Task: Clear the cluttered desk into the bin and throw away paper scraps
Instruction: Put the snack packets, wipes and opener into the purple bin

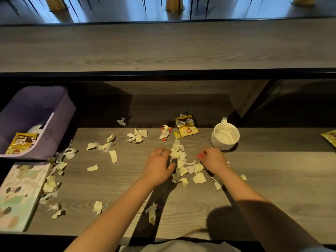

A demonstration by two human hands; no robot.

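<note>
Two hands flank the scrap pile (183, 166), centre frame: left hand (160, 164) spread against it, right hand (212, 159) pinching a red bit (200, 155) (bin (63, 110) sits left).

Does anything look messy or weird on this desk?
Yes. Torn paper scraps are strewn all over the desk, thickest between the left hand and the right hand, which pinches a red piece. Some lie on the yellow packet and the red wrapper behind them.

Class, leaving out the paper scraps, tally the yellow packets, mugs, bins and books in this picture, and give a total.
Yellow packets: 3
Mugs: 1
Bins: 1
Books: 1
Total: 6
</note>
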